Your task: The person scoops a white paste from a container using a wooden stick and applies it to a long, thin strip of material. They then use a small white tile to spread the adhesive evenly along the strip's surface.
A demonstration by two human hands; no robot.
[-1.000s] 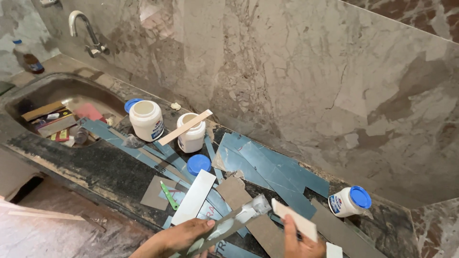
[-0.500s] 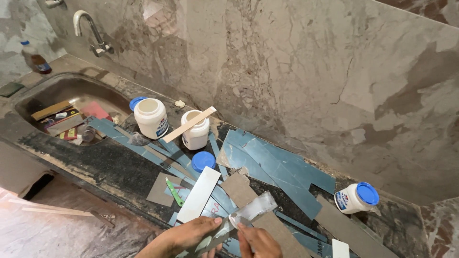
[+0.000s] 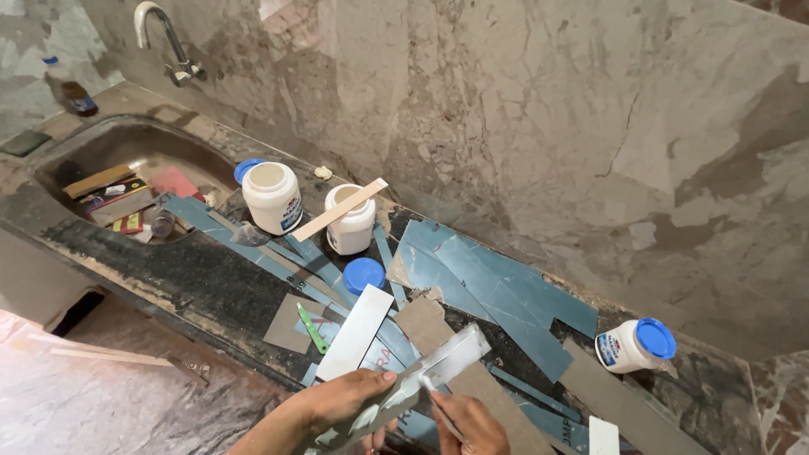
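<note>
Laminate strip (image 3: 421,375), grey-white and glue-smeared, sits clamped in my left hand (image 3: 345,403), fingers wrapped under it and thumb on top, angled up toward two o'clock over the front edge of the dark counter (image 3: 160,278). My right hand (image 3: 472,421) is closed on a thin spreader stick (image 3: 438,404) whose tip touches the strip's face near its middle.

Half a second ago the right hand was just arriving beside the strip; a second ago it was off at three o'clock holding a pale offcut. So the offcut is gone from that hand, and I read this as glue being worked across the strip now.

Out from the grip, at eleven o'clock, lies a white rectangular piece (image 3: 356,331), with a green-handled cutter (image 3: 313,329) just left of it and a loose blue lid (image 3: 363,275) above. Farther on, at eleven, stand two open white glue tubs (image 3: 271,198), the right one with a wooden stick (image 3: 340,209) laid across its mouth. Blue laminate sheets (image 3: 497,291) spread at one o'clock, and a capped white jar (image 3: 634,345) lies tipped at three o'clock. The sink (image 3: 126,156) full of scraps is far off at ten.
</note>
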